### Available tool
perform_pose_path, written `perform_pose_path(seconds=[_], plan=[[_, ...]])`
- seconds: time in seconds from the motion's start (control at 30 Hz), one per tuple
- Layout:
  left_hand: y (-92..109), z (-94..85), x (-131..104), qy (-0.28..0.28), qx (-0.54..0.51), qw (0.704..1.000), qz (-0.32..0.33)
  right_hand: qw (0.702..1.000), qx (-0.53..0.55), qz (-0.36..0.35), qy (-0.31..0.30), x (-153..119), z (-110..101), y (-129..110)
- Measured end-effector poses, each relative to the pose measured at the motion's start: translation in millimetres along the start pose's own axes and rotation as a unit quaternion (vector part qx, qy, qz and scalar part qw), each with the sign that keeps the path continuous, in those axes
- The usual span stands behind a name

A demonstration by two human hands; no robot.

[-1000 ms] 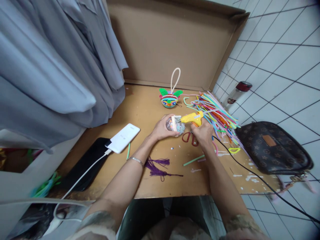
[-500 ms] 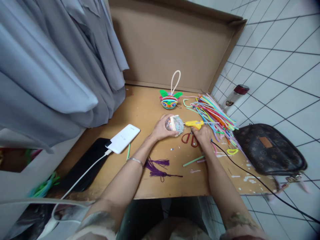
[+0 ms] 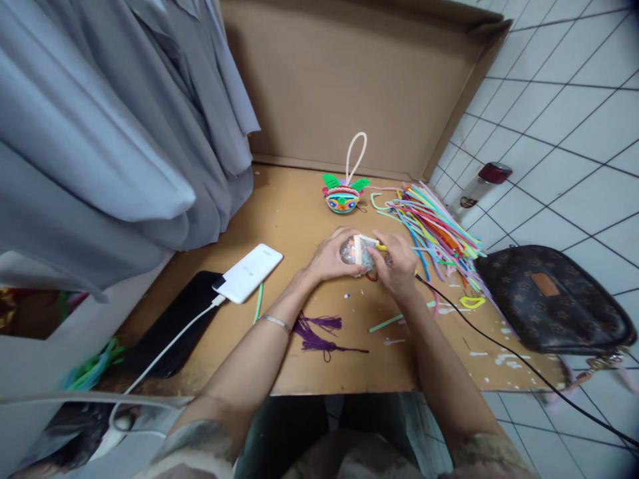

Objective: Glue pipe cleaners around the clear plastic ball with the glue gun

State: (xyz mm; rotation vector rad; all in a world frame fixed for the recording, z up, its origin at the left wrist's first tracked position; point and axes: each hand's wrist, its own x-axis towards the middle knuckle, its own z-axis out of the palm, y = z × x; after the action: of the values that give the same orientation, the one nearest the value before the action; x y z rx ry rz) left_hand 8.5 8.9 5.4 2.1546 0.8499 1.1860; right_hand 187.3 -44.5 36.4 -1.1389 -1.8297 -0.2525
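Observation:
Above the middle of the table, my left hand is wrapped round a clear plastic ball with colourful bits inside and a white strip across it. My right hand is closed at the ball's right side, its thumb and fingertips touching it or the loose end of the strip. A yellow glue gun shows only in part, in my right hand; the rest is hidden by it. Red-handled scissors peek out below the ball. Behind stands a colourful lion-head ornament with green ears and a white loop.
Many coloured pipe cleaners lie at the back right, before a bottle. A brown handbag sits at right, with a black cord nearby. Purple tassels lie in front; a white phone on cable is at left.
My right hand has moved in to the ball, bringing the glue gun along, and now covers most of it and the scissors. The view has shifted slightly.

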Motion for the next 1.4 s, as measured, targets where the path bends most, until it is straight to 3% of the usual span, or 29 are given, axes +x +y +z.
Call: perform_pose_path(seconds=[0.3, 1.03, 1.4], plan=[[0.7, -0.1, 0.2, -0.003, 0.011, 1.000, 0.002, 0.998, -0.012, -0.054, 0.001, -3.6, 4.9, -3.9], [-5.7, 2.7, 1.5, 0.012, -0.021, 1.000, 0.004, 0.996, -0.013, -0.081, -0.039, -9.2, 10.3, -3.2], [-4.8, 2.0, 2.4, 0.014, -0.031, 0.999, 0.015, 0.991, -0.022, -0.133, -0.013, -7.6, 8.9, -4.2]])
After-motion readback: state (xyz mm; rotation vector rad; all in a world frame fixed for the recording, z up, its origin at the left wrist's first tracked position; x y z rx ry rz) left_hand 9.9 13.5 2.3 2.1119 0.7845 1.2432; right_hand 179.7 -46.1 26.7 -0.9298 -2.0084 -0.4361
